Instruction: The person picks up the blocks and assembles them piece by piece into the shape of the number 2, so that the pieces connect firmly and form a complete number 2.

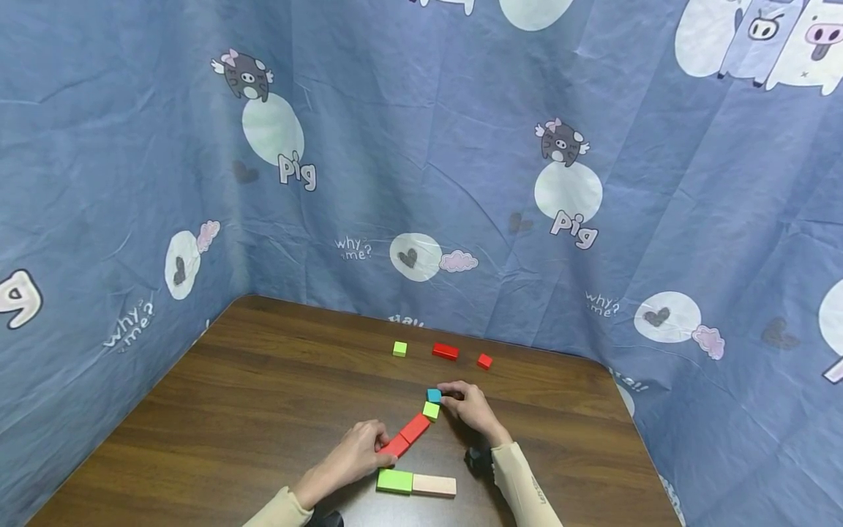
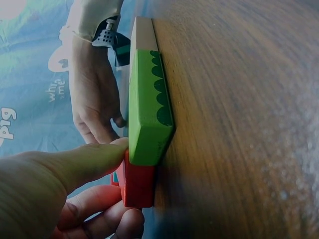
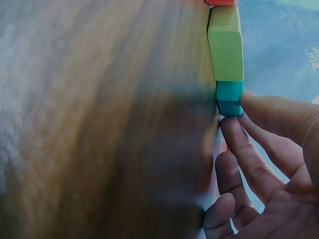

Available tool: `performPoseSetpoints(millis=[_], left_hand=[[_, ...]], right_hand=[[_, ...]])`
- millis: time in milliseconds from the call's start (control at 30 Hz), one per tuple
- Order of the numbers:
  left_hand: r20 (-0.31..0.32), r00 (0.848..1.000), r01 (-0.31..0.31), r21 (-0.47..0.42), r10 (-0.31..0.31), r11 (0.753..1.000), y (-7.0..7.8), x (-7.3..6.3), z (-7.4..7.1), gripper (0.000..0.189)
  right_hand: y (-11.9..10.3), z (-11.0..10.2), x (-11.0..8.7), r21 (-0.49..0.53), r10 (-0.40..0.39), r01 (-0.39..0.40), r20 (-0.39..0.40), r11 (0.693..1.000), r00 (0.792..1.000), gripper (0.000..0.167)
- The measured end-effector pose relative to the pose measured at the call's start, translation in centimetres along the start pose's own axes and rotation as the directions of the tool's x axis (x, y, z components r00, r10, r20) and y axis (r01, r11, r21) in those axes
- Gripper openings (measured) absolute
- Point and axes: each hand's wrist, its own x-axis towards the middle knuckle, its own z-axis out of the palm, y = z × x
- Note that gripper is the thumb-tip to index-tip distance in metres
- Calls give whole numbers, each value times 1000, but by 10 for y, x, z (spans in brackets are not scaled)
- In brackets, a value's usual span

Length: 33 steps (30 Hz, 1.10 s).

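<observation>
My left hand [image 1: 359, 448] grips the nearer red block [image 1: 395, 446], thumb at its near end and fingers along its far side. A second red block [image 1: 416, 427] continues the slanting row, followed by a light green cube [image 1: 431, 410] and a blue cube [image 1: 433, 395]. At the row's far end my right hand [image 1: 470, 407] pinches the blue cube, its thumb and index fingertip right at the cube's faces in the right wrist view. Just in front of the left thumb lies a green block [image 2: 149, 99] with a darker scalloped edge, end to end with a plain wooden block [image 1: 434, 486].
Toward the back of the brown wooden table [image 1: 276, 380] lie another light green cube [image 1: 399, 349], a red block [image 1: 445, 351] and a small red cube [image 1: 484, 361]. A blue patterned curtain [image 1: 421, 183] hangs behind the table and along its sides.
</observation>
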Motion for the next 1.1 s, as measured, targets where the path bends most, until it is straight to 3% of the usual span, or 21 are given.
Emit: performPoseSetpoints(millis=[333,1100], left_hand=[[-11,1000,-1,4,1,1000,1,0,-1,26],[28,999,20,-27,-19,999,3,0,-2,25]], right_hand=[[-1,0,-1,12,9,-9,3,1000,1000,25],[0,-1,-2,30,8,-8,6,1000,1000,25]])
